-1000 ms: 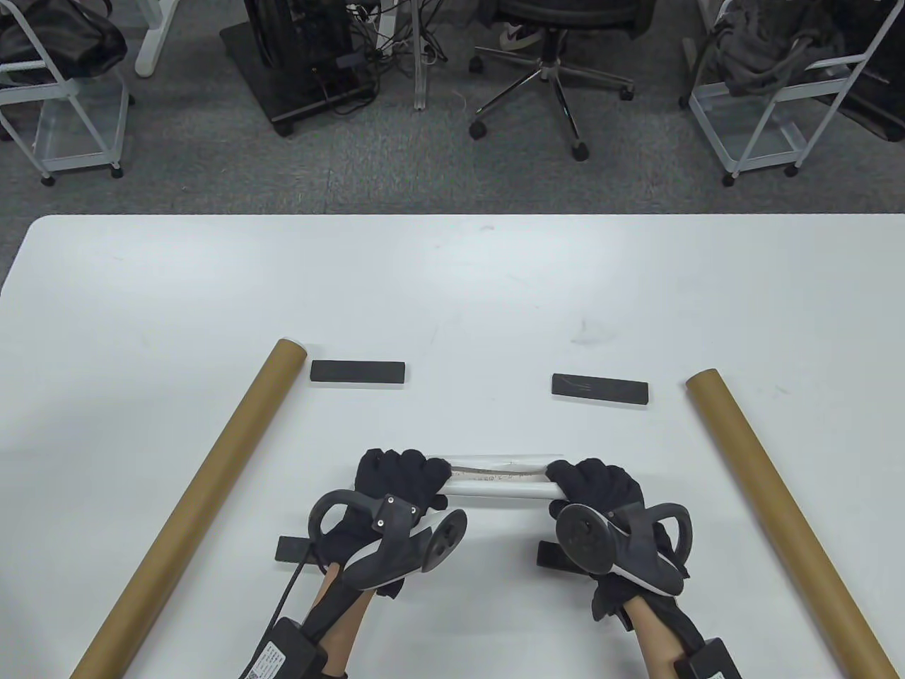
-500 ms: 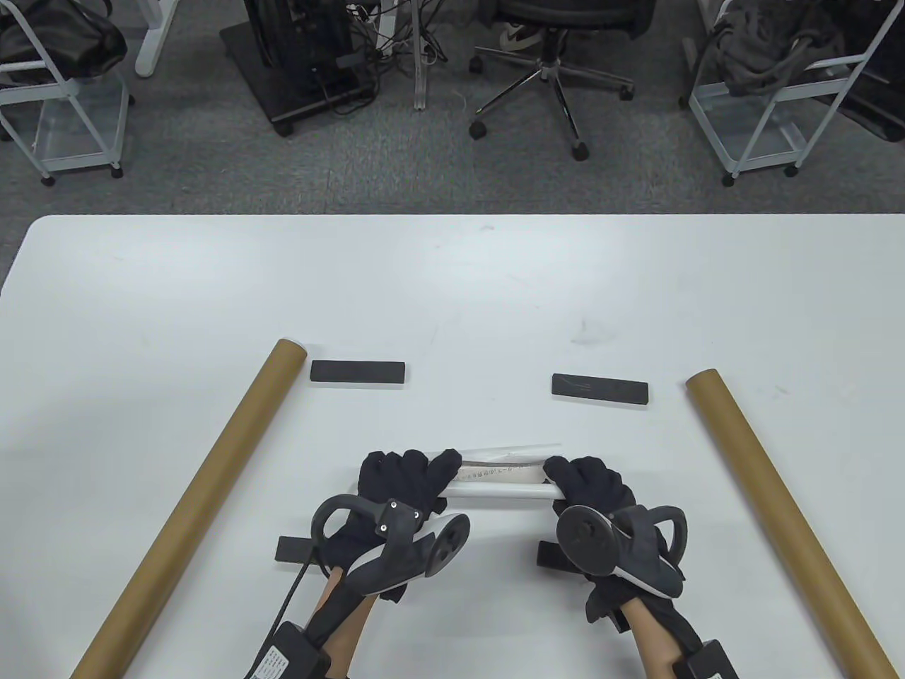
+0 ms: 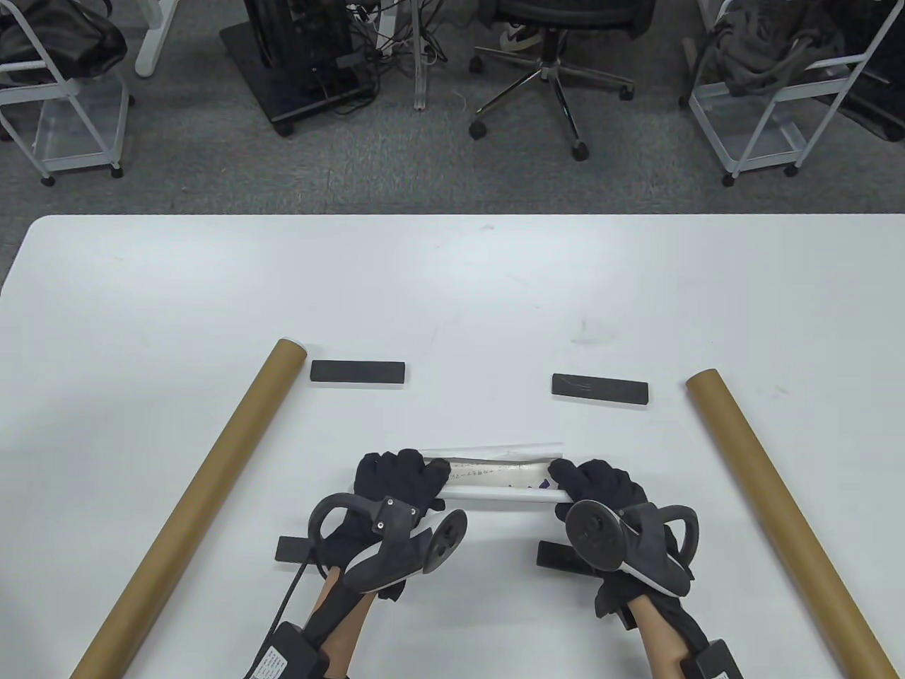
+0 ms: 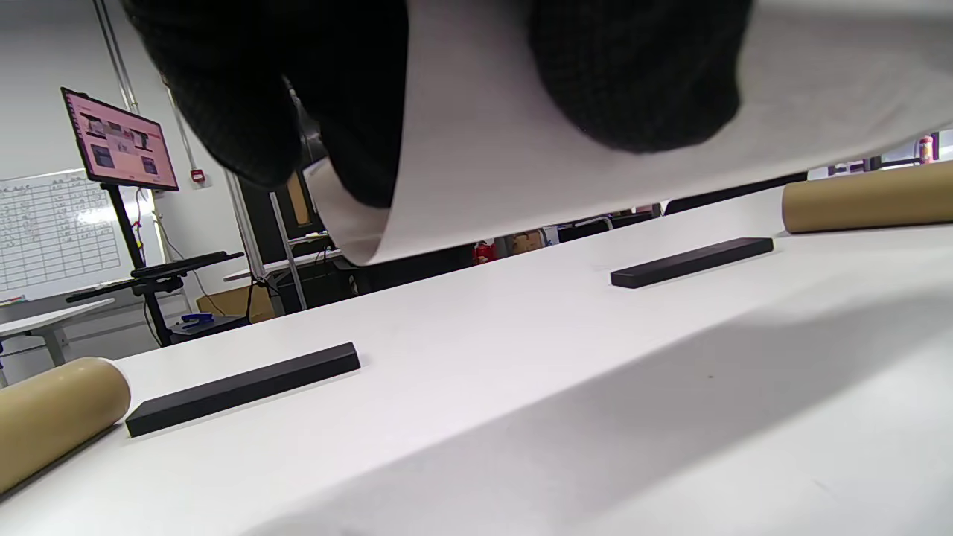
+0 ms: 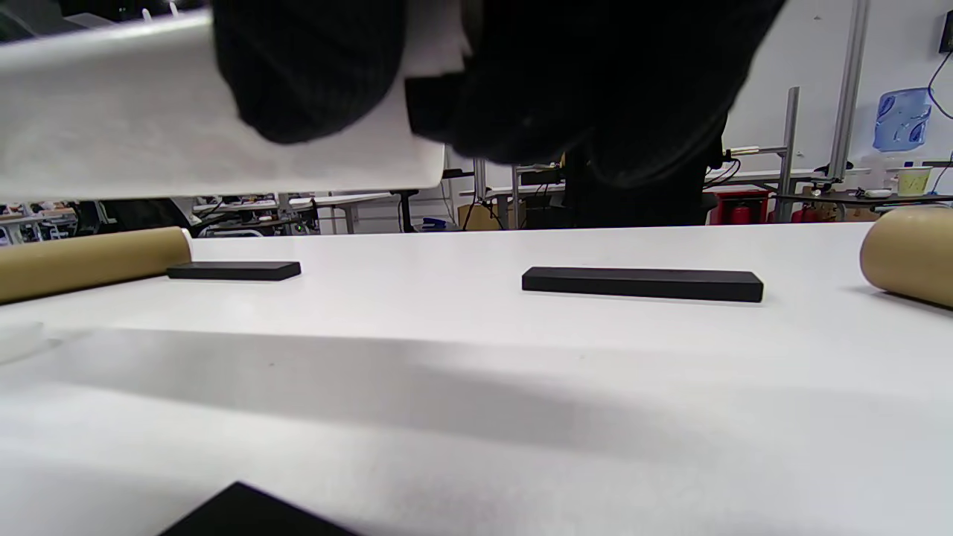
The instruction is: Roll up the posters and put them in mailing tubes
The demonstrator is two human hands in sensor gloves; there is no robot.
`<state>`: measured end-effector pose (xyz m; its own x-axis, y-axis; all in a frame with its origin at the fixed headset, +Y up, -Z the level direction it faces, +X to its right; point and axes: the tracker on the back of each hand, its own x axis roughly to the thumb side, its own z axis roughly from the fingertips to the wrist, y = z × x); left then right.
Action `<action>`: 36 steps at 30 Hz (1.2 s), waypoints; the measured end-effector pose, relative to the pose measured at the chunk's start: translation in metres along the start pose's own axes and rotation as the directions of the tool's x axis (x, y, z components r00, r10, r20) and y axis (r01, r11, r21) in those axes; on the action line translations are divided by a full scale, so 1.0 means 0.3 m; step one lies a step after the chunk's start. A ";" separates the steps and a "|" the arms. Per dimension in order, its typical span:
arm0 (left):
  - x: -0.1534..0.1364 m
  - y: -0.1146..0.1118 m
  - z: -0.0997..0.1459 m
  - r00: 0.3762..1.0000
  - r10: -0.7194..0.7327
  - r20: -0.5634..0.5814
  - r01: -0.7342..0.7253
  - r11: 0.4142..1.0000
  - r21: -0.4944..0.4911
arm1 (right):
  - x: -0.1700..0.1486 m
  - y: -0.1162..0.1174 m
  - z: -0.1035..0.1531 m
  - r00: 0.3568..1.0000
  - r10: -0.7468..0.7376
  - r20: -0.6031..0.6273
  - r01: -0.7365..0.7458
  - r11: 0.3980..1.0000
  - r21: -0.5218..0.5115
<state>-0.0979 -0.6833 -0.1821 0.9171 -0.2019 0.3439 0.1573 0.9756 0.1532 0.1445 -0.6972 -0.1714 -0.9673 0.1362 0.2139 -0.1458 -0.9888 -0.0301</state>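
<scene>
Between two brown tubes, both hands grip a rolled poster [image 3: 495, 479], print unreadable.

gloved fingers [image 4: 633, 74] curled on rolled poster [image 4: 476, 149], black bars [image 4: 242, 388] on table [image 4: 521, 387]

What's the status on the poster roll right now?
Left hand and right hand each grip an end of the rolled white paper poster. Brown cardboard mailing tubes lie either side. Nothing blocking.
</scene>
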 end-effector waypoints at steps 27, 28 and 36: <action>0.033 -0.002 0.005 0.996 -0.083 0.025 0.083 0.997 -0.010 | -0.009 0.021 0.000 1.000 -0.017 -0.002 0.017 0.999 0.045; 0.030 -0.001 0.005 0.996 -0.087 0.020 0.088 0.996 -0.003 | -0.009 0.021 -0.001 1.000 -0.022 0.000 0.022 0.999 0.044; 0.021 -0.003 0.006 0.994 -0.104 0.013 0.104 0.994 -0.013 | -0.014 0.019 -0.001 0.999 -0.053 0.000 0.053 0.998 0.022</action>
<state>-0.0929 -0.6855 -0.1782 0.8910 -0.3036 0.3377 0.2571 0.9502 0.1759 0.1478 -0.7033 -0.1727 -0.9583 0.1881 0.2152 -0.1919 -0.9814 0.0031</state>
